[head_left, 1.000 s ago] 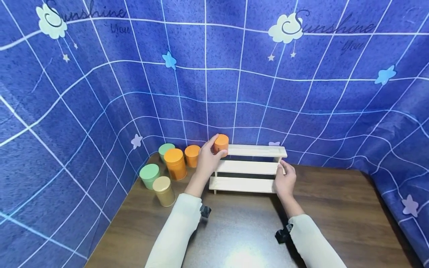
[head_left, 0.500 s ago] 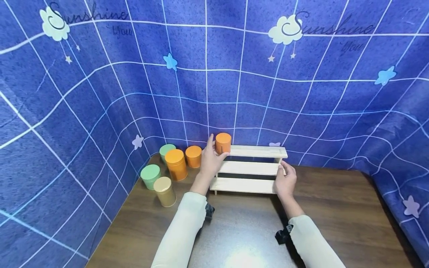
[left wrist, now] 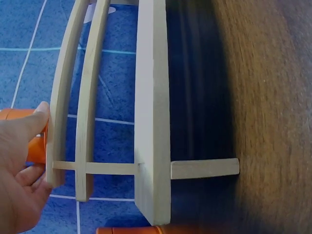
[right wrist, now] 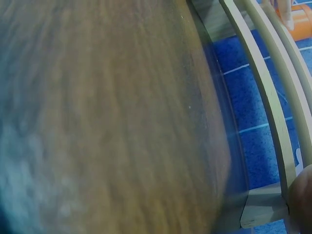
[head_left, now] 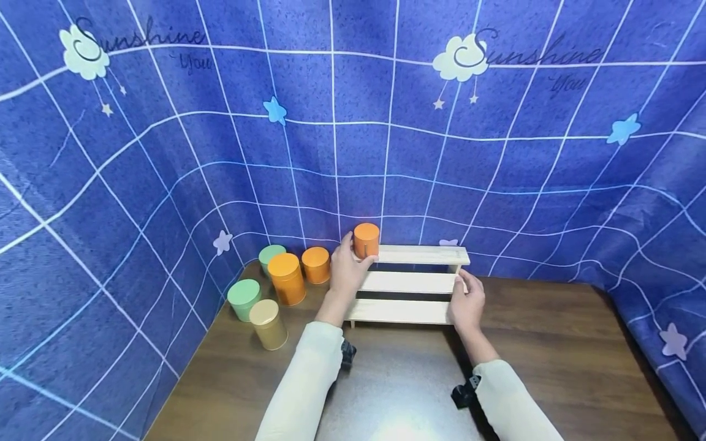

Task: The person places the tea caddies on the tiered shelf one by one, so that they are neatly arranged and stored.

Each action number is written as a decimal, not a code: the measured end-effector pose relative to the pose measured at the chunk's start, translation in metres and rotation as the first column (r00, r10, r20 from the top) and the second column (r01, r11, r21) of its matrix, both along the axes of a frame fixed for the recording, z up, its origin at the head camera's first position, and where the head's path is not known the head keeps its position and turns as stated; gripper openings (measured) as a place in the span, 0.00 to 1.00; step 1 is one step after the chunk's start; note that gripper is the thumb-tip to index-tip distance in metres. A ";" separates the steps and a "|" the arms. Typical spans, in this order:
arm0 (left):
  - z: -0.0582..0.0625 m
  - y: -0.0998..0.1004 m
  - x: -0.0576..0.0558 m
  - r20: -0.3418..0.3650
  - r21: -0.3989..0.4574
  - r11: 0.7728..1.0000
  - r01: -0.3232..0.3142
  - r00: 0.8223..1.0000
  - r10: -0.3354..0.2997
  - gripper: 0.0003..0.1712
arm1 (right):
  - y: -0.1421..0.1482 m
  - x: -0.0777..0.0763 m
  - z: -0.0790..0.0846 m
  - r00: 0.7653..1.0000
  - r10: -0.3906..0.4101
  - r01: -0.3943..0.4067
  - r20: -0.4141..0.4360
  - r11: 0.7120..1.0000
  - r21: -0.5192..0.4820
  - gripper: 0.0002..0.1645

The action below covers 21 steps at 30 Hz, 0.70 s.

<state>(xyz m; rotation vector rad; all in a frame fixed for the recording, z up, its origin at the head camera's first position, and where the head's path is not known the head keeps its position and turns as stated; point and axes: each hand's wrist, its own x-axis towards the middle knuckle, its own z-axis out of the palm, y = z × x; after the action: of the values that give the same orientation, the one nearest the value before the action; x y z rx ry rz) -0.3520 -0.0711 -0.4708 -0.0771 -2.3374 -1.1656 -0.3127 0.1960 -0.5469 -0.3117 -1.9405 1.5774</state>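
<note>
A small orange tin stands upright at the left end of the top tier of a three-tier wooden display rack. My left hand holds the tin from its left side, thumb in front and fingers round the back. In the left wrist view the thumb lies across the tin, whose base meets the top board. At the rack's right end, my right hand grips the side near the middle tier. Only a blurred part of that hand shows in the right wrist view.
Left of the rack stand a tall orange tin, a shorter orange tin, a gold tin and two green tins, one in front and one behind. A blue patterned curtain hangs behind the wooden table.
My left hand has brought the small orange tin slightly right onto the top tier's left end, and the tin now stands straighter. My right hand stays on the rack. The head view tilts slightly.
</note>
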 end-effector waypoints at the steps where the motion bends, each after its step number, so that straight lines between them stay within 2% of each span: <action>1: -0.001 0.000 0.000 0.006 -0.002 1.000 -0.008 1.000 0.008 0.52 | 0.000 0.000 -0.001 1.000 0.005 -0.005 0.006 1.000 0.001 0.20; 4: -0.001 0.000 0.000 0.019 -0.006 1.000 -0.011 1.000 0.011 0.49 | 0.000 0.000 0.000 1.000 0.010 -0.010 0.005 1.000 0.005 0.20; 9: -0.002 0.002 -0.001 0.042 0.001 1.000 0.008 0.999 -0.008 0.50 | 0.001 0.001 0.002 1.000 0.010 -0.010 0.002 1.000 -0.003 0.20; 19: -0.008 0.004 0.000 0.022 -0.002 1.000 -0.018 1.000 0.018 0.48 | 0.002 0.001 -0.001 0.999 0.023 -0.022 0.023 1.000 -0.008 0.21; 21: -0.007 0.005 0.000 0.027 0.005 1.000 -0.004 1.000 0.004 0.49 | 0.002 0.001 0.000 1.000 0.014 -0.014 0.023 1.000 -0.012 0.21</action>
<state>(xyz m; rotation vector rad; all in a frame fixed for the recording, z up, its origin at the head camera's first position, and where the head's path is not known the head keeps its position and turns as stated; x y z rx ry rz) -0.3518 -0.0664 -0.4782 -0.0556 -2.3564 -1.1779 -0.3114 0.1978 -0.5468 -0.3229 -1.9554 1.6009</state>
